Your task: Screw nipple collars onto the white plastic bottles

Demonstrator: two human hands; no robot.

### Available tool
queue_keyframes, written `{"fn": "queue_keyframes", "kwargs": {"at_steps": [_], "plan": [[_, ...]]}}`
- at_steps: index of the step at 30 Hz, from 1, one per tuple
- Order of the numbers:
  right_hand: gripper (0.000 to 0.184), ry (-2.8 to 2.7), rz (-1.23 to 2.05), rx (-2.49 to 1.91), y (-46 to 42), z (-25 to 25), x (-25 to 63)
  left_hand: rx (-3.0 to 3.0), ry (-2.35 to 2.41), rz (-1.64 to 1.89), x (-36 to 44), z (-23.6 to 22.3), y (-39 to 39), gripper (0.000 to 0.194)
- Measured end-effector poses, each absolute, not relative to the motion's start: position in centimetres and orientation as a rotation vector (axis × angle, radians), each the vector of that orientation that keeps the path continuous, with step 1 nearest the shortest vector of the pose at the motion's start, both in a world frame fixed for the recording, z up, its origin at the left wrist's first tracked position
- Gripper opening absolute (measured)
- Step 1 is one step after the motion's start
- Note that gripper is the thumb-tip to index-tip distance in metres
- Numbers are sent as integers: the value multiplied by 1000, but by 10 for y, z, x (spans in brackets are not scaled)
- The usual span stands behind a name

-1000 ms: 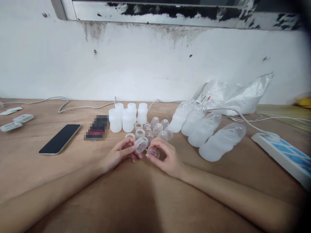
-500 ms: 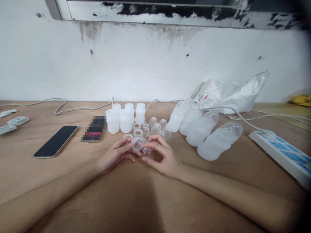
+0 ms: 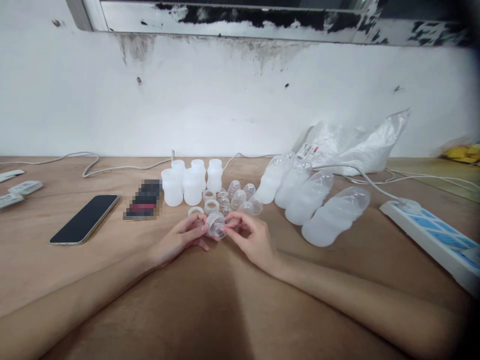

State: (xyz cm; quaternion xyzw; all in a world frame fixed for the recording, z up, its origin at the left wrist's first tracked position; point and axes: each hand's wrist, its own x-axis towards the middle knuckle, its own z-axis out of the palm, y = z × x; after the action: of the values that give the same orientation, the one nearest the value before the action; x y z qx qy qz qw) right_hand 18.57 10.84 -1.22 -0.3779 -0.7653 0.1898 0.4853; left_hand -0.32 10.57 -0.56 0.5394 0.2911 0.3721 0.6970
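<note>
The left hand (image 3: 183, 237) holds a clear ring (image 3: 213, 220). The right hand (image 3: 255, 240) pinches a teat (image 3: 219, 230) at it. White bottles (image 3: 192, 187) stand behind.

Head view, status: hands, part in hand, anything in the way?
Left hand holding clear ring. Right hand pinching clear teat at the ring's opening. Loose rings and clear domes just beyond; nothing visibly blocking.

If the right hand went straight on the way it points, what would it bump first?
Probably the ring held in the left hand; the fingers of the right hand look to be at its edge, though depth is unclear.
</note>
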Motion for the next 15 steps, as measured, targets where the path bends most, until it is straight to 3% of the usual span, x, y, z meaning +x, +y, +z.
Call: {"fn": "queue_keyframes", "kwargs": {"at_steps": [5, 9, 15], "plan": [[1, -1926, 266, -846, 105, -11, 184, 1332, 653, 796, -2, -7, 105, 35], [3, -2017, 201, -783, 104, -9, 184, 1414, 687, 811, 1, -8, 102, 31], [21, -2080, 314, -750, 105, -7, 186, 1450, 720, 826, 1, -5, 101, 27]]}}
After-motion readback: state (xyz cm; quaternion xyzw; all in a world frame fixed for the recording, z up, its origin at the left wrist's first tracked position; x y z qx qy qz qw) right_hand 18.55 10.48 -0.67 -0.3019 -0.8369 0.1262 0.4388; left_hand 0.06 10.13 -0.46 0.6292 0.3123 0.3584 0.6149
